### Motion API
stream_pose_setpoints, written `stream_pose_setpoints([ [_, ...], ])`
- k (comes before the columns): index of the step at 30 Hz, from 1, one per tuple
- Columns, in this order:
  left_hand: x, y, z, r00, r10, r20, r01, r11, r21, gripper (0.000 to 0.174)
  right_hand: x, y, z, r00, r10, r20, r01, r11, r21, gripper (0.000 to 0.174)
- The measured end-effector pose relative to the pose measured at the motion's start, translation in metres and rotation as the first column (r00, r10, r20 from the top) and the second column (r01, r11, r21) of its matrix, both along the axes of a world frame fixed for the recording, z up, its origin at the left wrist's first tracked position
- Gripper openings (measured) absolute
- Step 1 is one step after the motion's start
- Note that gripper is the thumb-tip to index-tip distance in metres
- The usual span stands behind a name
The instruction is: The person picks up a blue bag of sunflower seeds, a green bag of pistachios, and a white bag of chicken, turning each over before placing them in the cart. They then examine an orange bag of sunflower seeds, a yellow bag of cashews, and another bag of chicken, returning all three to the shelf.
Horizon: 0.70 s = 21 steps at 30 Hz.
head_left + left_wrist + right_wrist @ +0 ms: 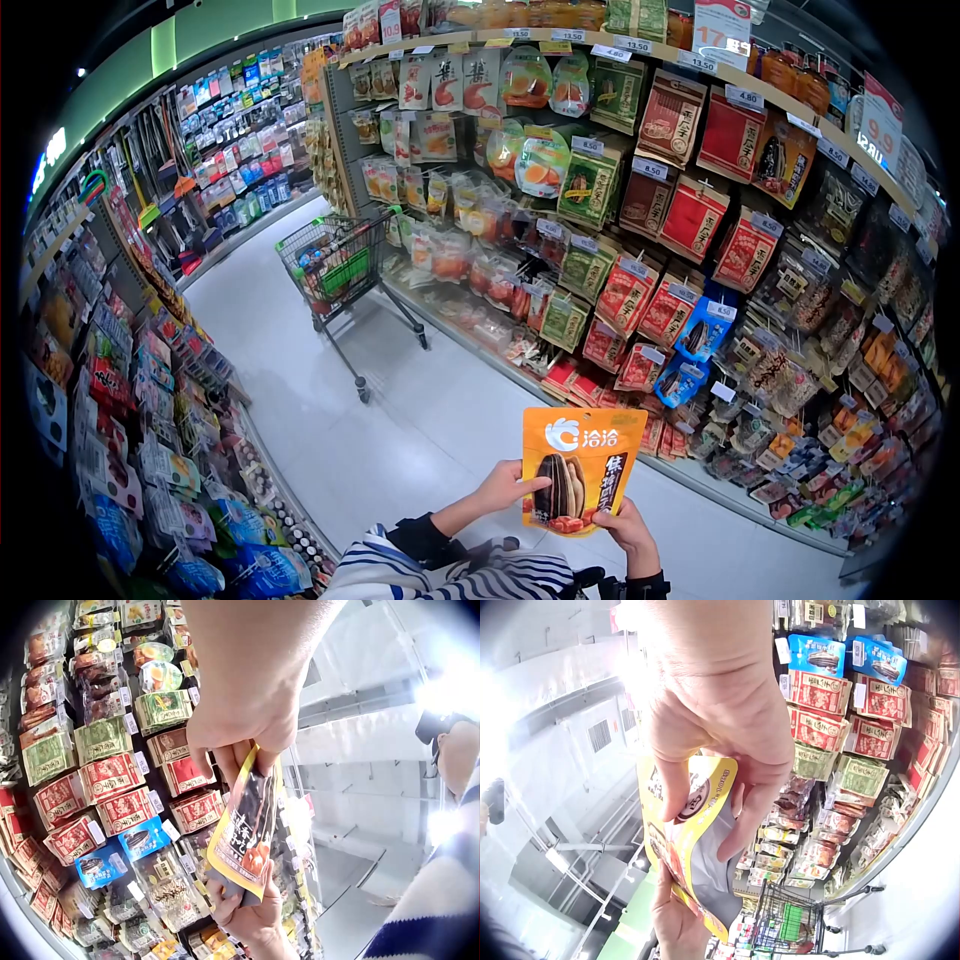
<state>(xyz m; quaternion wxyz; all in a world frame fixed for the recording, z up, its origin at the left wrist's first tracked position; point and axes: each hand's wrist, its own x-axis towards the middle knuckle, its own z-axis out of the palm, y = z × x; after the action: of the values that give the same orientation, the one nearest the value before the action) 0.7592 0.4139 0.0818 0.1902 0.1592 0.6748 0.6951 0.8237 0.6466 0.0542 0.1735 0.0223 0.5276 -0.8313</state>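
One orange bag (580, 472) is held up over the white floor (400, 440), pinched at its left edge by the left hand (508, 488) and near its bottom right corner by the right hand (630, 530); its front is turned up, maybe so its words can be read.

Glossy plastic pouch (578, 470), smooth shiny floor (430, 405), metal-looking cart (346, 274), cloth garment (490, 572)
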Motion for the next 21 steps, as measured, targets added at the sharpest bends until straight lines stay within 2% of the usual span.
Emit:
stream_pose_setpoints([
  [4,-0.005,0.008,0.003,1.000,-0.022,0.016,0.022,1.000,-0.001,0.026,-0.001,0.007,0.004,1.000,-0.017,0.017,0.018,1.000,-0.006,0.037],
  [7,-0.004,0.009,0.002,0.999,-0.053,-0.009,0.052,0.995,-0.081,0.030,0.005,0.008,0.000,0.999,-0.038,0.006,0.038,0.999,-0.010,0.037],
  [13,-0.005,0.015,0.011,0.998,-0.053,-0.027,0.051,0.997,-0.053,0.029,0.005,0.015,0.004,0.999,-0.031,0.027,0.031,1.000,0.002,0.038],
  [16,-0.003,0.015,0.010,0.992,-0.075,0.096,0.078,0.997,-0.026,0.029,0.008,0.013,0.006,0.999,-0.040,0.034,0.040,0.999,-0.004,0.038],
  [18,-0.006,0.016,0.007,0.990,-0.082,0.114,0.085,0.996,-0.026,0.029,0.006,0.013,0.010,0.998,-0.048,0.037,0.048,0.999,-0.011,0.034],
  [21,-0.003,0.014,0.004,0.994,-0.083,0.066,0.085,0.996,-0.028,0.029,0.009,0.011,0.007,0.998,-0.053,0.031,0.053,0.999,-0.006,0.032],
])
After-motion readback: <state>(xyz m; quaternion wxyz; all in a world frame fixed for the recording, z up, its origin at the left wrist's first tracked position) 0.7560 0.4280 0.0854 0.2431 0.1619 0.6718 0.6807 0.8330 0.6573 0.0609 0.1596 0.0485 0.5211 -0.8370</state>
